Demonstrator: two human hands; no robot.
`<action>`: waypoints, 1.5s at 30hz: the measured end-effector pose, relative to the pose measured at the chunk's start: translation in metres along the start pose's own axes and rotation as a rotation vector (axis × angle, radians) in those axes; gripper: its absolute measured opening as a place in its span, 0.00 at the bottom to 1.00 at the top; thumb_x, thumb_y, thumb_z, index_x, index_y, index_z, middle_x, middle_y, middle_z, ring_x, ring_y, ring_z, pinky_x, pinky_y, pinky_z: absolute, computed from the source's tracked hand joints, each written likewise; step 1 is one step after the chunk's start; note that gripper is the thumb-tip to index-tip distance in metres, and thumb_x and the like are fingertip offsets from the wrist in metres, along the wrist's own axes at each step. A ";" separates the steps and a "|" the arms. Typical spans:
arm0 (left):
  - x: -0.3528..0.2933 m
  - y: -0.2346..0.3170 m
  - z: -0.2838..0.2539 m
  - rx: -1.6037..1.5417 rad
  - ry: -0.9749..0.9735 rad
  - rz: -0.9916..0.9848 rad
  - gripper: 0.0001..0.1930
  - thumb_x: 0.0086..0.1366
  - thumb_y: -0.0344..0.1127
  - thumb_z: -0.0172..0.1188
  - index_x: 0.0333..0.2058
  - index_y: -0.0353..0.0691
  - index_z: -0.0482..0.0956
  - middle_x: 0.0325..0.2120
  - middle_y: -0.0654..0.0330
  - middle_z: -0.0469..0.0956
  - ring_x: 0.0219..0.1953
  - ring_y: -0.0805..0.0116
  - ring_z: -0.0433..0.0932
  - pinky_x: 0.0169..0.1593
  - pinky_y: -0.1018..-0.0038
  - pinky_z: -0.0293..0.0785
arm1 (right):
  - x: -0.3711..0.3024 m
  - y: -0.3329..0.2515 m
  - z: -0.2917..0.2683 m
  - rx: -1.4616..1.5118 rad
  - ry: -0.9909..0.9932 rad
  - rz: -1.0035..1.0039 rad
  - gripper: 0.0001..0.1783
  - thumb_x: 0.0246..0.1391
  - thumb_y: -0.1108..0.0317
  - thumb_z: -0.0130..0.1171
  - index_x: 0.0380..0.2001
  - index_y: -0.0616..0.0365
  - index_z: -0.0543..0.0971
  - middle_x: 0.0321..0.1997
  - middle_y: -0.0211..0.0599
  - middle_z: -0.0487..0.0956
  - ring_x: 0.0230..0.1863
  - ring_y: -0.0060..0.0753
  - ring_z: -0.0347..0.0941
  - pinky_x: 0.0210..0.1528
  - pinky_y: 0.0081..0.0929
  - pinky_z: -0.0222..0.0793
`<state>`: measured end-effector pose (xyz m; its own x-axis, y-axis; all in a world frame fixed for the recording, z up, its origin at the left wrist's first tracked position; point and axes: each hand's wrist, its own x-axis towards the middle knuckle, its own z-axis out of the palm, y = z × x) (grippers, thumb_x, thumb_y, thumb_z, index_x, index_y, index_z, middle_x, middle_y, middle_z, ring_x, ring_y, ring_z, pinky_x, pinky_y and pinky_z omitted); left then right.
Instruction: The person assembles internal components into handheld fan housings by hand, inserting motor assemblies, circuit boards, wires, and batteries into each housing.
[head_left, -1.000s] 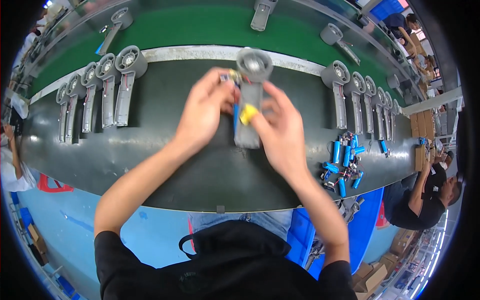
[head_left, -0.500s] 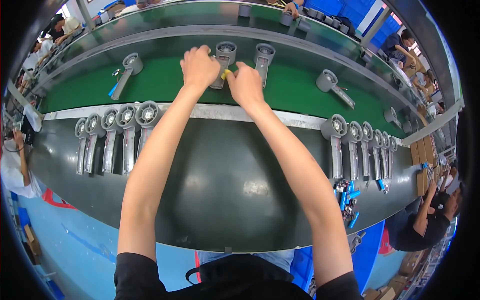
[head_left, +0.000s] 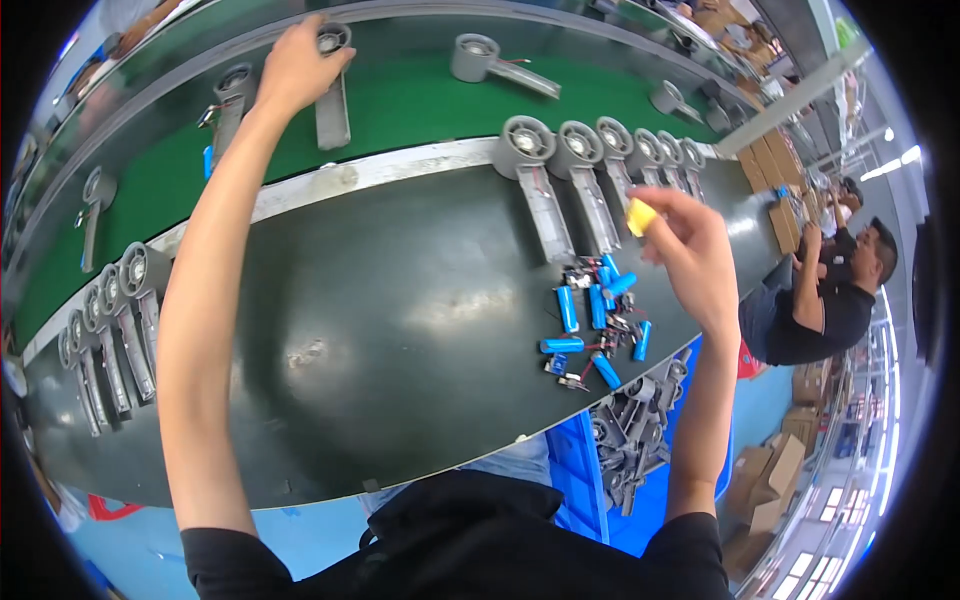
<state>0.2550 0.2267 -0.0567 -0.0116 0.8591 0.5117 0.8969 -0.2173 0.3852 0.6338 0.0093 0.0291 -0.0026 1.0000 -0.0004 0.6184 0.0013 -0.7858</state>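
Observation:
At the green belt, my left hand (head_left: 297, 68) is closed around the round head of a grey handheld fan housing (head_left: 333, 115), its thumb across the rim. Left of it lies another fan housing (head_left: 230, 110) with wires and a blue cell beside its handle. My right hand (head_left: 692, 258) is raised over the right part of the bench, fingers curved and a little apart. A yellow cover (head_left: 640, 217) sits at its thumb tip, close to the forefinger. Below and left of this hand lie several blue battery cells (head_left: 567, 308) wired to small circuit boards.
Fan housings stand in rows at the right (head_left: 545, 210) and left (head_left: 130, 340) of the dark bench (head_left: 380, 350). One more housing (head_left: 480, 60) lies on the belt. Below the bench edge, a blue bin (head_left: 580, 470) holds grey parts. A person in black (head_left: 835, 295) sits at the right.
The view has turned to the right. My left hand has passed from one fan housing to the neighbouring one. My right hand has left the belt and come back over the bench near the battery cells.

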 end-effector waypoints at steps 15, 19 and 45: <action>-0.247 0.134 -0.090 -0.233 -0.159 0.109 0.30 0.52 0.39 0.71 0.52 0.34 0.75 0.43 0.54 0.75 0.43 0.57 0.73 0.47 0.67 0.65 | -0.042 0.063 0.021 -0.428 0.053 -0.330 0.18 0.51 0.74 0.56 0.47 0.57 0.80 0.34 0.42 0.76 0.37 0.44 0.76 0.41 0.30 0.72; -0.248 0.132 -0.086 -0.274 -0.162 0.111 0.30 0.53 0.41 0.71 0.53 0.34 0.74 0.43 0.54 0.74 0.43 0.57 0.73 0.47 0.67 0.64 | -0.027 0.073 0.032 -0.618 0.048 -0.350 0.15 0.52 0.71 0.56 0.44 0.58 0.80 0.33 0.45 0.79 0.33 0.48 0.77 0.38 0.42 0.71; -0.243 0.142 -0.098 -0.186 0.035 0.236 0.26 0.55 0.38 0.69 0.52 0.36 0.76 0.47 0.54 0.75 0.48 0.56 0.73 0.53 0.66 0.65 | -0.078 0.059 0.041 0.410 0.429 -0.328 0.11 0.63 0.76 0.52 0.46 0.65 0.78 0.42 0.31 0.74 0.25 0.14 0.68 0.25 0.13 0.62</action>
<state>0.3417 -0.0582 -0.0505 0.1692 0.7592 0.6285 0.7801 -0.4929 0.3854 0.6383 -0.0692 -0.0427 0.2250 0.8604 0.4573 0.2907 0.3887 -0.8743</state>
